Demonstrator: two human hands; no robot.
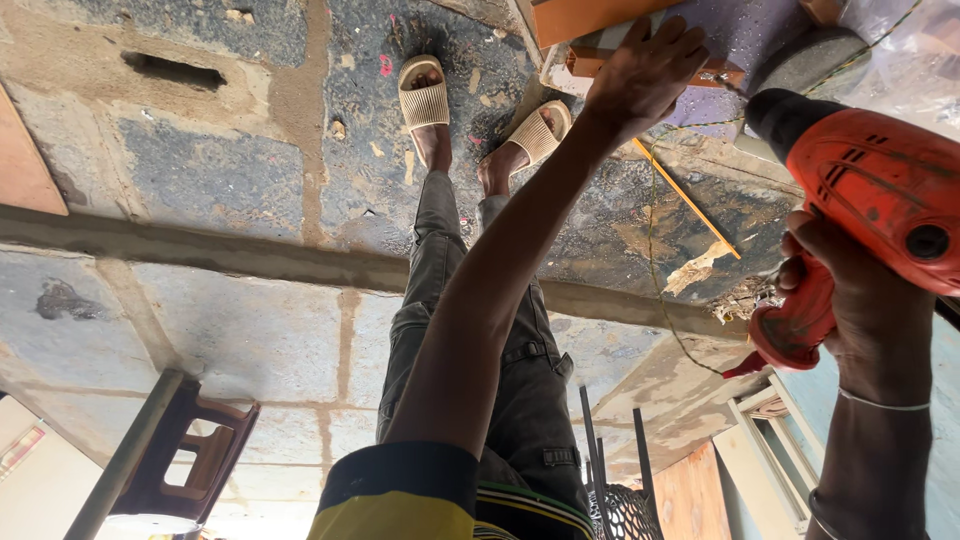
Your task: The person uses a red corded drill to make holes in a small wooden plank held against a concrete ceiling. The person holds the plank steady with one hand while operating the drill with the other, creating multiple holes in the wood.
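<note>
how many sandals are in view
2. One beige sandal is on the foot standing on the paved ground at upper centre; the other sandal is just to its right, close to the wooden piece under the left hand.

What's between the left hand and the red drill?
Head view: the end of the brown wooden strip that the left hand presses, then the red drill's dark chuck; a thin orange stick lies just below.

Head camera, apparently upside down, close above outstretched arms, facing down to the paved floor (200, 300).
</note>
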